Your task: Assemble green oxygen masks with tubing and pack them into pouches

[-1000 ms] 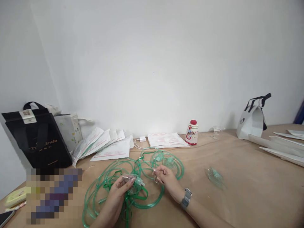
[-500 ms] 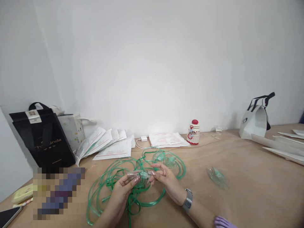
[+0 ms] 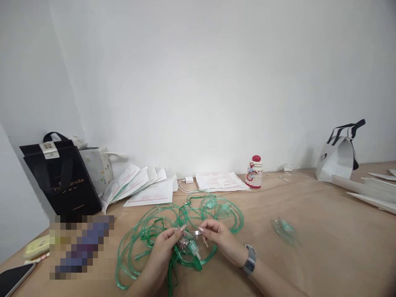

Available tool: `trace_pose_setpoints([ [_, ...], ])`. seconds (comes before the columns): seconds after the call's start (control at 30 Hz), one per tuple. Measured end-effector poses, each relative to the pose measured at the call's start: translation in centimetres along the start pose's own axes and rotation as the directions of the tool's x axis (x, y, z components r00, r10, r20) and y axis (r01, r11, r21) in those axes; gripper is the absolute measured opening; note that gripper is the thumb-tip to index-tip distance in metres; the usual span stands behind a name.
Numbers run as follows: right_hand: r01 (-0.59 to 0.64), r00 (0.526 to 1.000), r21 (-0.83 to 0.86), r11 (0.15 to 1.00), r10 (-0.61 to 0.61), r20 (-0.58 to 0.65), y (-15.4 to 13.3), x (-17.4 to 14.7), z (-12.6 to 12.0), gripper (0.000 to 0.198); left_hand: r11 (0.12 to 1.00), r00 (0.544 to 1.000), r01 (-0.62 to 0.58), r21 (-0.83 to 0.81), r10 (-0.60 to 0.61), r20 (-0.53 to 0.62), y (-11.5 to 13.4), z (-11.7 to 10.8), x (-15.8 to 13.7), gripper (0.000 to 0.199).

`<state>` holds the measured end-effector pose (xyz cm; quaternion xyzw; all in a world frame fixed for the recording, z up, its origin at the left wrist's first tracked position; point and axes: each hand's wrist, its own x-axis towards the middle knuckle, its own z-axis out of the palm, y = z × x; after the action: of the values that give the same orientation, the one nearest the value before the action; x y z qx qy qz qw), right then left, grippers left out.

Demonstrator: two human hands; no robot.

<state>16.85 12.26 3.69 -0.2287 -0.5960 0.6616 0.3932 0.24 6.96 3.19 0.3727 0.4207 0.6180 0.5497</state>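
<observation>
A clear oxygen mask (image 3: pixel 184 242) with a pale green connector (image 3: pixel 194 248) is held over the coiled tubing, the connector tilted down and to the right. My left hand (image 3: pixel 167 243) is closed, thumb and fingers pinching the mask's left edge. Between the thumb and fingertips of my right hand (image 3: pixel 218 238) is a small shiny metal nose clip (image 3: pixel 196 233) at the mask's upper right. Whether the clip is attached to the mask cannot be made out. Green tubing (image 3: pixel 123 247) lies in loops beneath both hands, and a green strap (image 3: pixel 170 272) hangs below the mask.
Behind the tubing coils lie two other masks (image 3: pixel 225 210). Another clear mask (image 3: pixel 285 231) rests to the right. White packets (image 3: pixel 151 196) and a red-capped bottle (image 3: pixel 254 173) stand along the wall. A black bag (image 3: pixel 62 181) is at left, a white bag (image 3: pixel 335 161) at right.
The mask has turned, its connector now angled down toward me. The shiny nose clip now shows at my right fingertips. The camera view has shifted slightly left.
</observation>
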Motion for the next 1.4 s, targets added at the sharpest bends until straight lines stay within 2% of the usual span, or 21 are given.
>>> trace_pose_setpoints([
  [0.17,-0.061,0.996,0.007,0.998,0.06,0.059,1.0,0.0,0.8,0.033,1.0,1.0,0.012,0.01,-0.012,-0.009,-0.4,0.1,-0.1,0.027],
  [0.43,-0.047,0.999,0.061,0.997,0.047,-0.002,1.5,0.3,0.3,0.035,0.996,0.994,0.081,-0.029,-0.078,0.074,0.1,-0.1,-0.4,0.031],
  [0.8,-0.019,0.999,0.063,0.998,0.017,0.04,2.1,-0.1,0.8,0.035,0.996,0.995,0.094,-0.002,-0.094,0.032,0.1,0.1,-0.3,0.03],
  [1.0,-0.03,0.999,0.05,0.998,0.029,0.018,2.7,0.3,0.7,0.039,0.998,0.998,0.053,0.016,-0.053,0.017,-0.5,-0.2,0.1,0.033],
  [1.4,-0.038,0.999,-0.035,0.999,0.039,0.012,1.9,-0.2,0.6,0.039,0.992,0.999,-0.034,0.121,0.031,0.025,-0.7,0.3,-0.3,0.032],
])
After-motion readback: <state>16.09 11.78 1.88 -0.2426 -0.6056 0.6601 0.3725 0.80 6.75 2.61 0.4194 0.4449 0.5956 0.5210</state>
